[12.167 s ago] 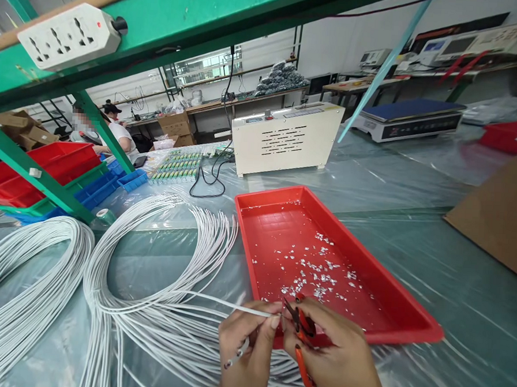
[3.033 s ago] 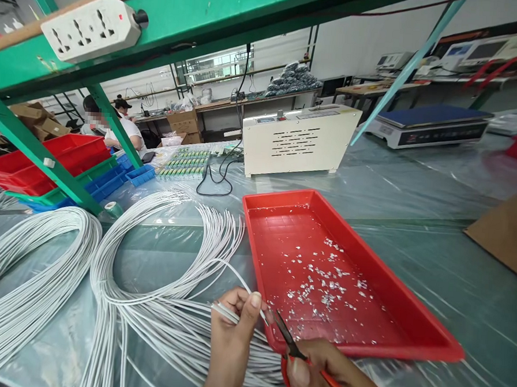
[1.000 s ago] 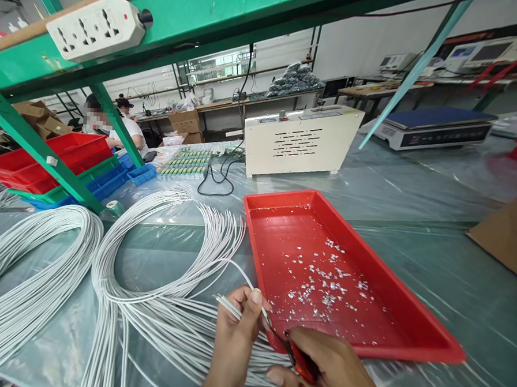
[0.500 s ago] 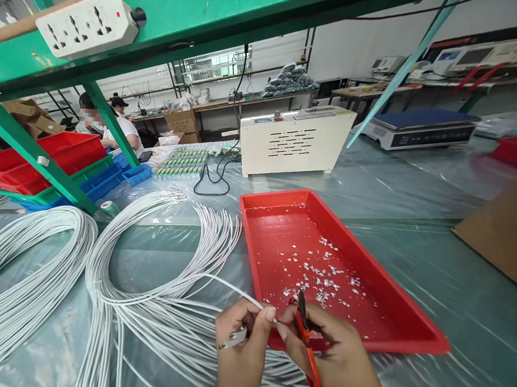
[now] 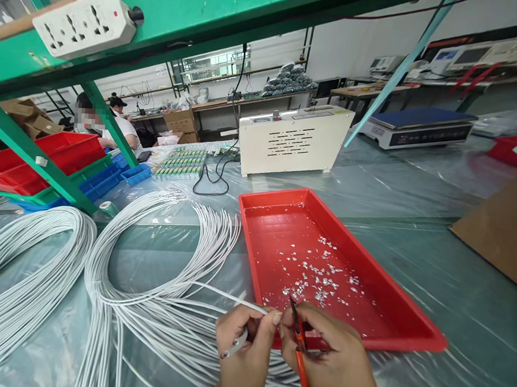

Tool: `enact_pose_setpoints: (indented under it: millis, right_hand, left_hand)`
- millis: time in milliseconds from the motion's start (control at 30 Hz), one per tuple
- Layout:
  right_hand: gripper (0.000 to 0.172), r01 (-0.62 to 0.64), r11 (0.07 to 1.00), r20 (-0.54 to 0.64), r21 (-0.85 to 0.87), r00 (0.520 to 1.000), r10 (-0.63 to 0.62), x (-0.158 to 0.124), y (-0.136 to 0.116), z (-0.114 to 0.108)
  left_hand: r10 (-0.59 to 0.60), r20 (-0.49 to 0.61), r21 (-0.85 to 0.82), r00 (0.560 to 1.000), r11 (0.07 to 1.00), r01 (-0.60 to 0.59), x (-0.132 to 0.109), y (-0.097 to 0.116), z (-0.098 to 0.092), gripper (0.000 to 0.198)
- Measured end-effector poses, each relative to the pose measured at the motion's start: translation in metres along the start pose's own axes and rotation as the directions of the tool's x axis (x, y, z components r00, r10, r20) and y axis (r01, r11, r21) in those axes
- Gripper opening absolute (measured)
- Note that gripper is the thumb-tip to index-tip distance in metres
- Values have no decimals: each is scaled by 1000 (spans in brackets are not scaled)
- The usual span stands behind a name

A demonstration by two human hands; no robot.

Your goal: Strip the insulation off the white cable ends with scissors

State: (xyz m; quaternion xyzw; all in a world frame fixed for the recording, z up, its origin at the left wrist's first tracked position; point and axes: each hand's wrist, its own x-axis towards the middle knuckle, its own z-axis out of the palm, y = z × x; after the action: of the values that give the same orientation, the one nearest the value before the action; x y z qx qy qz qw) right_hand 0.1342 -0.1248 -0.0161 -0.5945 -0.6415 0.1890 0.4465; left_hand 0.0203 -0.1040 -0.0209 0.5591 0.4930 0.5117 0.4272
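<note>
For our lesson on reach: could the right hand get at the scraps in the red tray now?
Probably yes: the right hand appears by the red tray with nothing visible blocking the scraps, though the orange-handled cutters it holds might hamper it.

Green rack [image 5: 198,14]: plastic-covered table [image 5: 392,192] below it; pale wall [image 5: 348,45] behind; wooden-topped bench [image 5: 359,91] beyond; bright pane [image 5: 222,64] also beyond, window or not unclear.

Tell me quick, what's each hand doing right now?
Left hand: closed, holding a white cable.
Right hand: closed, holding the orange-handled cutters.
</note>
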Motion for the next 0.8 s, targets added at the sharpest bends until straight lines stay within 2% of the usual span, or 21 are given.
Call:
enact_pose_setpoints:
  millis: [167,233,333,433,500,567,633,700,800]
  right_hand:
    - [12,137,991,23,-9,990,-136,-5,-5,2]
    - [12,159,987,-17,17,987,-158,-4,-6,-1]
    - [10,84,996,-128,34,989,-79,2,-2,-11]
    - [17,41,997,-136,-67,989,-50,12,10,-23]
    - [4,33,990,-176,-139,983,-57,16,18,-28]
    - [4,0,990,-181,-144,983,-26,18,22,-31]
    - [14,-70,996,-109,-57,992,63,18,21,-30]
    - [24,-145,984,40,100,989,142,16,16,-26]
    - [19,-208,932,223,297,964,144,15,6,-19]
  left_hand:
    - [-90,44,-71,995,993,93,4,2,0,27]
    - [-136,55,-114,989,983,141,7,5,-1,29]
    - [-180,91,-156,979,969,193,10,10,-3,30]
    - [-220,103,-185,970,954,236,12,13,-4,29]
    - [-240,118,-210,963,942,261,13,12,-5,30]
    - [-255,157,-238,954,928,287,13,11,-5,30]
    - [-259,184,-259,948,918,301,14,8,-6,30]
    - [-252,189,-270,949,916,297,14,7,-6,29]
    - [-229,215,-272,949,920,283,14,7,-6,29]
